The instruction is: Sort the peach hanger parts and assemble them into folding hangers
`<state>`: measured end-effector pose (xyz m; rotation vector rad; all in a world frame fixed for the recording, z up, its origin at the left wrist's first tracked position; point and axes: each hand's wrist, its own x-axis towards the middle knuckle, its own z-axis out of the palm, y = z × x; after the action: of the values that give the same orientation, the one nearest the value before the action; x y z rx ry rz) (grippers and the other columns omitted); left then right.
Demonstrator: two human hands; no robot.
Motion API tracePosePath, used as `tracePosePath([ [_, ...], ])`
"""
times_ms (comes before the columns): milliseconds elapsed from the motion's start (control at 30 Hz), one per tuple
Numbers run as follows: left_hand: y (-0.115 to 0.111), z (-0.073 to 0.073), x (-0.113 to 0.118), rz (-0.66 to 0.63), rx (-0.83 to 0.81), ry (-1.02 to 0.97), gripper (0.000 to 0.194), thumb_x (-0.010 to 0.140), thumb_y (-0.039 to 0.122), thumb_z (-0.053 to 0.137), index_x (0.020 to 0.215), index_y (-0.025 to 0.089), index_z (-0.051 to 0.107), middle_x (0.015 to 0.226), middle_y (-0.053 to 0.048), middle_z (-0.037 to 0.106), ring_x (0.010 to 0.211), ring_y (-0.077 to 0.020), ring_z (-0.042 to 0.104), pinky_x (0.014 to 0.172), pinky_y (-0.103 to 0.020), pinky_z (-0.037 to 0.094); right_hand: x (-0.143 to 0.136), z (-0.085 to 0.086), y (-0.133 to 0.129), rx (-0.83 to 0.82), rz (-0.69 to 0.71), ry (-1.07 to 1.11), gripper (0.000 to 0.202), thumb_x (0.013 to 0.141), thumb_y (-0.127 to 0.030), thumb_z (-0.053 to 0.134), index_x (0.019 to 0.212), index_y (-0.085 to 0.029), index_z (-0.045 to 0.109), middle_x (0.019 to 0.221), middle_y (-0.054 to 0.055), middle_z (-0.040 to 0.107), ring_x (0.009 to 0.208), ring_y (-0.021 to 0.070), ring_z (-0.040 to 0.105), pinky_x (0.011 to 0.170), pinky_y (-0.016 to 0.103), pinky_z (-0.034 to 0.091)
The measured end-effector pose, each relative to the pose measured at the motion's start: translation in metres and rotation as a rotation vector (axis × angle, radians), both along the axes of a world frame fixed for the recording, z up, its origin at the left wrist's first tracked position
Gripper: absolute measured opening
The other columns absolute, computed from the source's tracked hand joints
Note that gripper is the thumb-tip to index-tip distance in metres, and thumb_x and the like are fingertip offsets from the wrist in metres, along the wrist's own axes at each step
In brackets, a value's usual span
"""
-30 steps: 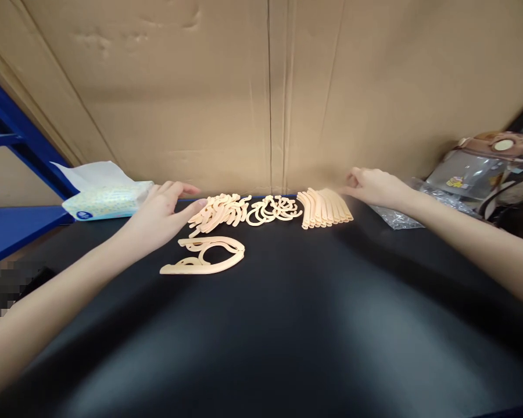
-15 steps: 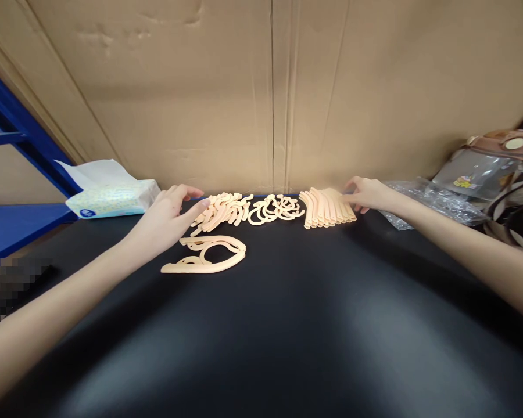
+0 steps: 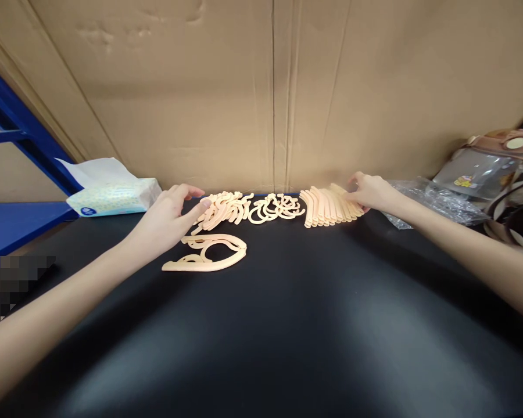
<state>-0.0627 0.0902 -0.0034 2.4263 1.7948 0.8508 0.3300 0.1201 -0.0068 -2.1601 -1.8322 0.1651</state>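
My left hand (image 3: pixel 174 212) is open, thumb and fingers apart, beside a heap of short curved peach pieces (image 3: pixel 226 209). Just below it on the black table lies a folded peach hanger-like frame (image 3: pixel 220 266). Peach hooks (image 3: pixel 276 208) form a loose pile in the middle. To their right is a row of longer peach arms (image 3: pixel 326 206). At the right end of that row, my right hand (image 3: pixel 368 191) has its fingers curled at the outermost pieces, which look blurred; its grip on them is partly hidden.
A tissue pack (image 3: pixel 113 197) lies at the back left, near a blue metal frame (image 3: pixel 26 139). Crumpled clear plastic (image 3: pixel 431 203) and a transparent bottle (image 3: pixel 473 174) are at the right. Cardboard (image 3: pixel 200 98) rises behind the black table (image 3: pixel 287 325).
The right end of the row of long pieces has shifted and spread slightly rightward, with my right hand moving a little the same way. My left hand has barely moved.
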Motion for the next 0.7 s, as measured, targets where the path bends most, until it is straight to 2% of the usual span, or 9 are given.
tracePosePath([
  [233, 0.010, -0.011, -0.007, -0.014, -0.021, 0.002, 0.047, 0.089, 0.055, 0.040, 0.114, 0.019, 0.056, 0.117, -0.008, 0.061, 0.111, -0.0266, 0.053, 0.096, -0.041, 0.041, 0.003, -0.001, 0.004, 0.133, -0.063, 0.022, 0.047, 0.076, -0.037, 0.057, 0.115, -0.012, 0.051, 0.062, 0.003, 0.064, 0.073, 0.0254, 0.064, 0.063, 0.033, 0.046],
  [400, 0.006, -0.010, -0.002, -0.002, -0.085, -0.020, 0.047, 0.090, 0.052, 0.035, 0.115, 0.018, 0.056, 0.115, -0.009, 0.063, 0.107, -0.0277, 0.056, 0.095, -0.042, 0.042, 0.006, -0.006, 0.006, 0.141, -0.044, 0.057, 0.041, 0.078, -0.033, 0.055, 0.114, -0.014, 0.050, 0.067, 0.002, 0.066, 0.066, 0.0221, 0.064, 0.065, 0.032, 0.046],
  [533, 0.002, -0.006, 0.002, -0.013, -0.080, -0.016, 0.044, 0.092, 0.047, 0.034, 0.115, 0.016, 0.056, 0.115, -0.010, 0.062, 0.108, -0.0267, 0.055, 0.097, -0.042, 0.040, 0.005, 0.005, 0.002, 0.138, -0.019, 0.010, 0.038, 0.078, -0.033, 0.055, 0.111, -0.015, 0.051, 0.061, 0.002, 0.064, 0.068, 0.0242, 0.063, 0.065, 0.033, 0.044],
  [600, 0.000, -0.006, 0.002, -0.027, -0.060, -0.010, 0.043, 0.093, 0.046, 0.034, 0.116, 0.015, 0.055, 0.115, -0.010, 0.061, 0.109, -0.0262, 0.054, 0.098, -0.041, 0.039, 0.000, 0.013, -0.003, 0.167, 0.044, -0.031, 0.037, 0.078, -0.031, 0.055, 0.111, -0.015, 0.051, 0.060, 0.003, 0.064, 0.071, 0.0251, 0.063, 0.065, 0.033, 0.043],
  [700, -0.002, -0.007, 0.003, -0.060, -0.045, 0.014, 0.043, 0.093, 0.045, 0.035, 0.116, 0.015, 0.055, 0.117, -0.010, 0.060, 0.112, -0.0262, 0.052, 0.098, -0.040, 0.039, -0.017, 0.026, -0.018, 0.214, 0.269, -0.011, 0.038, 0.077, -0.027, 0.056, 0.114, -0.017, 0.052, 0.076, 0.004, 0.069, 0.074, 0.0217, 0.063, 0.068, 0.031, 0.043],
])
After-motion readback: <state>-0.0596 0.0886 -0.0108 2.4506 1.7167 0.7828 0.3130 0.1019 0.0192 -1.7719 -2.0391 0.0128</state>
